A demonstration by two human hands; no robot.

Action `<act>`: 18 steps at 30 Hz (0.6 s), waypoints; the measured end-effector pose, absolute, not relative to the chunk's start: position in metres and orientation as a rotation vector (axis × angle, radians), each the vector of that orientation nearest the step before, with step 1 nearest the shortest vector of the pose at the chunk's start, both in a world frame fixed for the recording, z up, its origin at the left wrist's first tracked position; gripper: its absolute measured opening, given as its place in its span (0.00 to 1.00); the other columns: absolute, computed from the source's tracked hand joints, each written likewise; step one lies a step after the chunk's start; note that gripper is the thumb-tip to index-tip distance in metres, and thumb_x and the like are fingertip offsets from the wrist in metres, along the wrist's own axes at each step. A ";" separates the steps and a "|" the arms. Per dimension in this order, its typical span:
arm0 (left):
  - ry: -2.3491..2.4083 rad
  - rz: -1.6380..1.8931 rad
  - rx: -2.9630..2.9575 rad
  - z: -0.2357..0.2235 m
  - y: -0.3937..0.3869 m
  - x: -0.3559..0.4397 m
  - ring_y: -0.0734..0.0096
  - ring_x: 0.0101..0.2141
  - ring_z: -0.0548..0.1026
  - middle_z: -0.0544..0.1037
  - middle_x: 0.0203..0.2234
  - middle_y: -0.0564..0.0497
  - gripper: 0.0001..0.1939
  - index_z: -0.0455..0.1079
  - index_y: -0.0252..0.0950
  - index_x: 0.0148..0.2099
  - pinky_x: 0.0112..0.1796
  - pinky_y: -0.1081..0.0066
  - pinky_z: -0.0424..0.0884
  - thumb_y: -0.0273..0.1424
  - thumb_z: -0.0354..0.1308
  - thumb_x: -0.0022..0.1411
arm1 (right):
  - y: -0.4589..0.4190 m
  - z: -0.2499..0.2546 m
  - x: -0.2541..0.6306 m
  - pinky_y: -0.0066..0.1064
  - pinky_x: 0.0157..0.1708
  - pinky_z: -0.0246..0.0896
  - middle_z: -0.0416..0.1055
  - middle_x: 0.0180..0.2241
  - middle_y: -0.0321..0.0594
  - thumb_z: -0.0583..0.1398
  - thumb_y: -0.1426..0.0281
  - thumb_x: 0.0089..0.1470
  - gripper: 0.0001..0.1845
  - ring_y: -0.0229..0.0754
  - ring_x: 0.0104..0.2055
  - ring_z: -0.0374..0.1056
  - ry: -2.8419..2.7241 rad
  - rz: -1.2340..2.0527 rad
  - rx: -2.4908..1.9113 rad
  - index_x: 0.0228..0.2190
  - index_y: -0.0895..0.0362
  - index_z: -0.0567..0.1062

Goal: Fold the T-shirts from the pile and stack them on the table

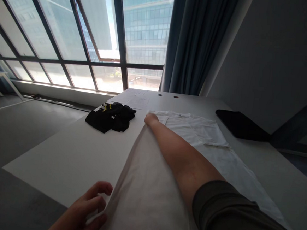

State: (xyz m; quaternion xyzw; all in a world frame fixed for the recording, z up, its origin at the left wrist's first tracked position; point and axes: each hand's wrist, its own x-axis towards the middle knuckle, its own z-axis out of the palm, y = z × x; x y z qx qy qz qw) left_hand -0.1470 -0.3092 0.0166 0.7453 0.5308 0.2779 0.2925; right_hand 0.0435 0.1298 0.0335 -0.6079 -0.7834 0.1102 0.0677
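Note:
A white T-shirt (148, 178) lies lengthwise on the table, its sleeve (213, 132) spread toward the far right. The near-left side of the cloth is raised in a long edge between my two hands. My right hand (151, 119) reaches across to the far left, by the shoulder, its fingers closed on the fabric. Low on the left, my left hand (90, 209) has curled fingers and a thumb at the shirt's near-left edge, with white cloth between them. My right forearm covers part of the shirt's middle.
The white table (67, 158) carries a crumpled black garment (113, 117) with yellow marks at left, and a flat black item (240, 125) at right. Papers (134, 100) lie at the far end. Beyond stand windows (146, 29) and a blue curtain (196, 44).

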 end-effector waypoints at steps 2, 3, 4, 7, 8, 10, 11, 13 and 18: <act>1.408 0.720 2.025 0.023 -0.309 -0.143 0.74 0.57 0.75 0.72 0.61 0.42 0.15 0.70 0.36 0.36 0.57 0.84 0.70 0.41 0.56 0.73 | 0.127 0.044 0.060 0.33 0.62 0.65 0.72 0.55 0.61 0.58 0.75 0.68 0.20 0.52 0.61 0.70 -2.315 0.272 -1.801 0.55 0.68 0.81; 1.395 0.724 2.049 0.027 -0.308 -0.139 0.73 0.58 0.75 0.71 0.62 0.42 0.15 0.70 0.36 0.36 0.57 0.84 0.70 0.40 0.56 0.73 | 0.125 0.049 0.071 0.33 0.62 0.64 0.72 0.55 0.60 0.57 0.75 0.67 0.20 0.52 0.61 0.69 -2.289 0.243 -1.793 0.55 0.67 0.81; 1.378 0.727 2.071 0.033 -0.307 -0.135 0.73 0.58 0.75 0.71 0.63 0.42 0.15 0.69 0.36 0.36 0.57 0.83 0.71 0.40 0.56 0.73 | 0.122 0.055 0.082 0.33 0.62 0.64 0.72 0.55 0.59 0.56 0.75 0.67 0.21 0.53 0.61 0.69 -2.262 0.216 -1.788 0.55 0.67 0.81; 1.306 0.700 2.127 0.050 -0.303 -0.116 0.71 0.59 0.75 0.71 0.64 0.42 0.15 0.68 0.36 0.35 0.57 0.81 0.72 0.39 0.55 0.73 | 0.113 0.066 0.122 0.32 0.61 0.64 0.74 0.54 0.56 0.55 0.73 0.68 0.21 0.53 0.60 0.71 -2.174 0.162 -1.809 0.54 0.64 0.83; 1.272 0.688 2.143 0.055 -0.301 -0.109 0.70 0.58 0.75 0.71 0.64 0.43 0.14 0.68 0.36 0.35 0.57 0.80 0.73 0.38 0.55 0.73 | 0.109 0.068 0.137 0.32 0.60 0.64 0.75 0.53 0.55 0.54 0.72 0.69 0.21 0.52 0.59 0.71 -2.145 0.153 -1.825 0.54 0.63 0.83; 1.201 0.670 2.174 0.062 -0.299 -0.094 0.70 0.55 0.77 0.71 0.64 0.43 0.12 0.69 0.36 0.35 0.55 0.78 0.75 0.36 0.56 0.72 | 0.101 0.066 0.164 0.32 0.59 0.65 0.75 0.52 0.53 0.54 0.70 0.70 0.21 0.51 0.58 0.72 -2.094 0.148 -1.862 0.54 0.61 0.84; 1.157 0.662 2.200 0.065 -0.298 -0.087 0.69 0.54 0.77 0.72 0.63 0.44 0.12 0.69 0.37 0.35 0.53 0.77 0.77 0.36 0.56 0.71 | 0.096 0.064 0.177 0.31 0.58 0.65 0.76 0.52 0.52 0.54 0.70 0.70 0.22 0.51 0.58 0.72 -2.073 0.148 -1.881 0.54 0.60 0.84; 1.072 0.610 2.272 0.068 -0.297 -0.070 0.67 0.51 0.78 0.74 0.61 0.45 0.11 0.70 0.38 0.34 0.53 0.73 0.78 0.35 0.57 0.70 | 0.087 0.057 0.200 0.31 0.58 0.65 0.76 0.52 0.52 0.53 0.69 0.70 0.22 0.51 0.57 0.72 -2.037 0.149 -1.914 0.54 0.59 0.84; 0.920 0.449 2.418 0.071 -0.294 -0.028 0.64 0.56 0.76 0.76 0.59 0.47 0.06 0.74 0.41 0.38 0.60 0.65 0.74 0.32 0.58 0.70 | 0.073 0.032 0.237 0.31 0.57 0.65 0.76 0.51 0.52 0.54 0.69 0.68 0.21 0.51 0.57 0.72 -2.007 0.194 -1.965 0.52 0.60 0.84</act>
